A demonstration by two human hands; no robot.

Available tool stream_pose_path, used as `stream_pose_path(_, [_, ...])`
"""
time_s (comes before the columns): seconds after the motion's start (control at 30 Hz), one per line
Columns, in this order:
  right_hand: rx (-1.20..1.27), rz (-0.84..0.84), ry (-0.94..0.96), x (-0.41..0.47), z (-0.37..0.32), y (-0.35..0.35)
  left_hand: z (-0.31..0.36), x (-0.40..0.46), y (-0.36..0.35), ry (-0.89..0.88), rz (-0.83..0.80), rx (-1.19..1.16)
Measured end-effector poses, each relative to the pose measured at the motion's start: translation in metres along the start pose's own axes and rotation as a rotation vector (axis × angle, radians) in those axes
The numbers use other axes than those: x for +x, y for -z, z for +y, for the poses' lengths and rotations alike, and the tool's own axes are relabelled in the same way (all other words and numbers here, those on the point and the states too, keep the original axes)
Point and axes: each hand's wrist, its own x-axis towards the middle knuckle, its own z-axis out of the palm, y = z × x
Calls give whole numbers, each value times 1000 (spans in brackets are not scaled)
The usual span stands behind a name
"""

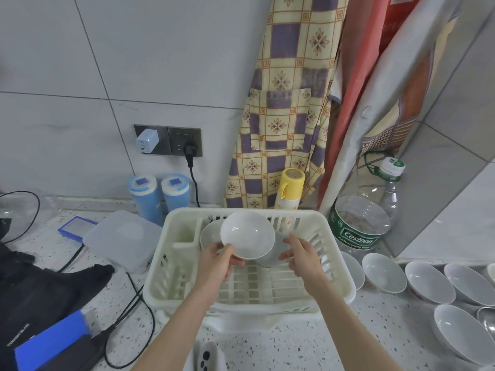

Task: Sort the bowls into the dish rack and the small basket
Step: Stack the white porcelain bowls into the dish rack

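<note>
Over dish rack, white bowl tilted, opening facing camera, left hand holding rim

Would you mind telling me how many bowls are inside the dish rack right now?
3: one bowl held tilted over the dish rack by the left hand, one standing behind it at the left, one partly hidden beneath it. More may be hidden.

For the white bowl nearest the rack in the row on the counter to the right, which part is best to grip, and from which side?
Best the rim, I think, from above. The bowl stands upright beside the dish rack, mouth open upward, so its rim is free. Its left side is hidden behind the rack wall and another bowl sits close on its right, so a pinch over the near edge, thumb inside, seems easiest.
</note>
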Motion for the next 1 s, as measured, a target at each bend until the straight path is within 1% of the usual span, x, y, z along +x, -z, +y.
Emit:
stream_pose_path(0.1, [24,-74,78,-8,-8,6,0,1,-19,35,-34,-12])
stream_pose_path(0.23, [-172,-33,150,-7,-9,15,-6,5,-39,67,-90,6])
stream_pose_path(0.3, [-205,-28,119,0,-8,20,-9,7,-45,90,-116,7])
stream_pose_path(0.4, [-192,-19,53,9,-6,25,-12,11,-50,147,-159,22])
stream_pose_path(0.57, [-219,17,22,21,-4,23,-21,18,-41,342,-202,91])
stream_pose_path(0.63, [-283,16,24,25,-5,21,-25,19,-41,362,-212,178])
stream_pose_path(0.7, [-337,12,28,28,-6,18,-28,21,-45,349,-218,279])
stream_pose_path(0.73, [-346,9,33,29,-6,17,-30,22,-48,339,-216,292])
stream_pose_path(0.87, [-375,8,22,31,-5,12,-43,28,-52,327,-178,178])
stream_pose_path(1.0, [-428,-23,7,36,-2,9,-45,31,-60,405,-148,36])
